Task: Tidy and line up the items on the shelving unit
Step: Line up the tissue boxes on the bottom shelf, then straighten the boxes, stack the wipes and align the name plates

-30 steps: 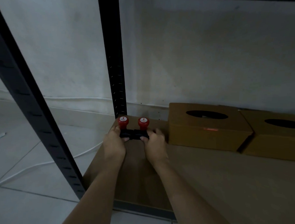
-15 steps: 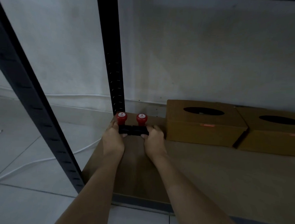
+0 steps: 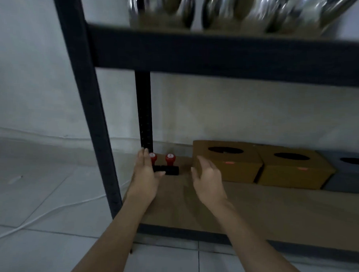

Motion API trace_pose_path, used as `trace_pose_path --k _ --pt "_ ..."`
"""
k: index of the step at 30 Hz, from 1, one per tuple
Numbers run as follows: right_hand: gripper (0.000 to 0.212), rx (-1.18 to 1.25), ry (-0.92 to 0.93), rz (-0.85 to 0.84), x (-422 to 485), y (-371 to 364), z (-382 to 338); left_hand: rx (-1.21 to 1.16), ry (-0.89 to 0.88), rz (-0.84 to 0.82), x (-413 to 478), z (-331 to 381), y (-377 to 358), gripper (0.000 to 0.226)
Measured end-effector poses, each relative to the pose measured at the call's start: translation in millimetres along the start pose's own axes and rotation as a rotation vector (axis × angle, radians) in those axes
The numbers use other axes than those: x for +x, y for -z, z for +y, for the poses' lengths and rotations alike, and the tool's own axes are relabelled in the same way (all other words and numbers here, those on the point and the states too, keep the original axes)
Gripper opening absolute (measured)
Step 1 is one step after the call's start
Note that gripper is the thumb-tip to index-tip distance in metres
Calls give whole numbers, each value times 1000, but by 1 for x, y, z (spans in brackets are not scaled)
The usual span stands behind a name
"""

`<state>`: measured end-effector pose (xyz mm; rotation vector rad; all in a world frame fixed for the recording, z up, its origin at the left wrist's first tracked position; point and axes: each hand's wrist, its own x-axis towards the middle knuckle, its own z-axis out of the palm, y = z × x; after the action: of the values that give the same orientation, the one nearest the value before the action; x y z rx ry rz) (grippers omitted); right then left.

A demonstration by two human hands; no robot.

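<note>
Two red-handled stamps with black bases (image 3: 169, 164) stand side by side at the back left corner of the bottom shelf (image 3: 253, 209). My left hand (image 3: 146, 173) is open, its palm against the left stamp and partly hiding it. My right hand (image 3: 208, 178) hovers open to the right of the stamps, holding nothing. To its right, two brown boxes (image 3: 230, 164) (image 3: 294, 171) with oval top holes sit in a row along the back, followed by a grey box (image 3: 349, 176).
Black uprights (image 3: 87, 103) (image 3: 143, 113) frame the shelf's left end. A black crossbeam (image 3: 219, 53) carries the upper shelf with several blurred shiny metal vessels (image 3: 231, 10). A white cable (image 3: 47, 212) trails over the tiled floor on the left.
Both hands have let go of the stamps; the right hand has pulled back to the right and opened. The view has tilted up, bringing the upper shelf into sight.
</note>
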<state>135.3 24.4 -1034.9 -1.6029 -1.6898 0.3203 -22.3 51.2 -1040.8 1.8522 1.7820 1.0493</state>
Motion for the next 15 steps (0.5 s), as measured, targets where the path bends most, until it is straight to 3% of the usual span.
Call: trace_pose_path --k 5,11,15 --pt "35 4 205 176 -16 71 -57 41 -363 67 -16 75 67 67" --pt "25 52 441 476 -12 162 -125 126 -735 269 -19 172 141 32" --pt "24 143 431 591 20 208 -162 -18 -706 389 -4 220 177 33"
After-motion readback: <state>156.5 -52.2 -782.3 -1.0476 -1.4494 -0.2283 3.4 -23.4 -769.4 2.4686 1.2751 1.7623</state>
